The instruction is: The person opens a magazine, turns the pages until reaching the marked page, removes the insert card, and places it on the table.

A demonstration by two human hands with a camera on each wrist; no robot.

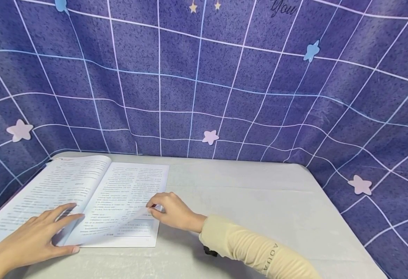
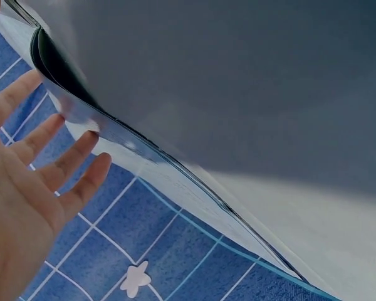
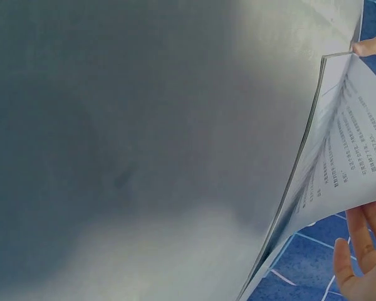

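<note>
An open book (image 1: 130, 182) with printed pages lies on the left of the table. My left hand (image 1: 38, 238) rests on its left page near the spine, fingers spread, thumb by the bottom edge. In the left wrist view, the fingers of my left hand (image 2: 31, 182) are apart along the book's edge. My right hand (image 1: 176, 211) pinches the outer edge of a right-hand page between thumb and fingertips. That page (image 1: 130, 221) is lifted and curves up off those below. In the right wrist view, the raised page (image 3: 357, 138) bends beside my right hand (image 3: 366, 263).
The table (image 1: 252, 201) has a pale grey cover. Behind and beside it hangs a blue-purple curtain (image 1: 176, 89) with a line grid and stars. A dark cover edge (image 1: 15, 197) shows along the book's left side. My right forearm wears a cream sleeve (image 1: 252, 244).
</note>
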